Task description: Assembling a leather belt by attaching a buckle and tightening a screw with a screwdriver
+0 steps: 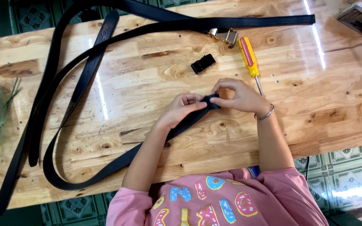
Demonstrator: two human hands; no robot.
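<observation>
Glossy knotty-pine worktop over green patterned floor tiles; left hand and right hand meet near its centre, each grip pinched shut on the free end of a long black leather belt strap, which loops off toward the near-left edge. Beyond the hands lie a yellow-and-red-handled screwdriver, its shaft just beside the right hand, a small black plastic clasp, a brass-coloured metal buckle and more black straps; nothing obstructs the grips.
</observation>
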